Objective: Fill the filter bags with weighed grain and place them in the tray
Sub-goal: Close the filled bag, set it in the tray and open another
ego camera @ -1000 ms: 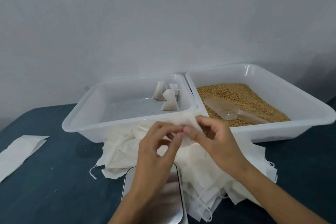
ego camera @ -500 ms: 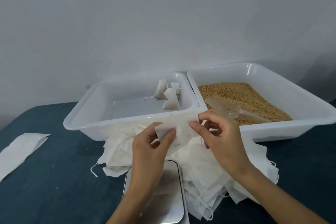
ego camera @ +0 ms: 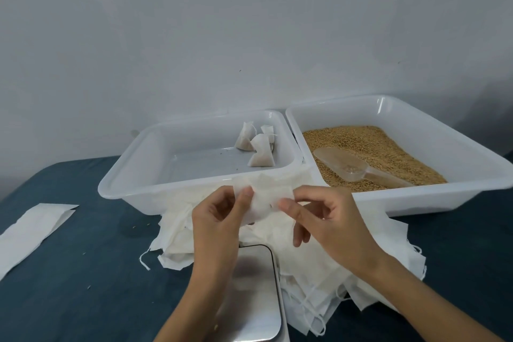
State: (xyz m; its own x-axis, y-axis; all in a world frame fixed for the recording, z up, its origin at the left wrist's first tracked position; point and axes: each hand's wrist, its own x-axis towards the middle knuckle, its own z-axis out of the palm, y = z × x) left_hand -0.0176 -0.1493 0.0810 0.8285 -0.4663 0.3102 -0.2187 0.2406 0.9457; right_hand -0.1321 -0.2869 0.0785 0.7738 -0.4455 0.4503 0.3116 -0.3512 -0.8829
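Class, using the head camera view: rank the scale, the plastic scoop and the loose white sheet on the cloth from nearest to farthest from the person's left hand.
From the left hand:
1. Scale, just below the hand, near the wrist.
2. Plastic scoop, up and to the right, lying on the grain in the right tray.
3. Loose white sheet, far out at the left edge.

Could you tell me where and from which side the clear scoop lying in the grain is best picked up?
Probably by its handle. The clear scoop lies on the grain with its bowl towards the left tray and its handle running right and nearer. Coming from above at the right suits the right hand, though both hands now hold an empty filter bag.
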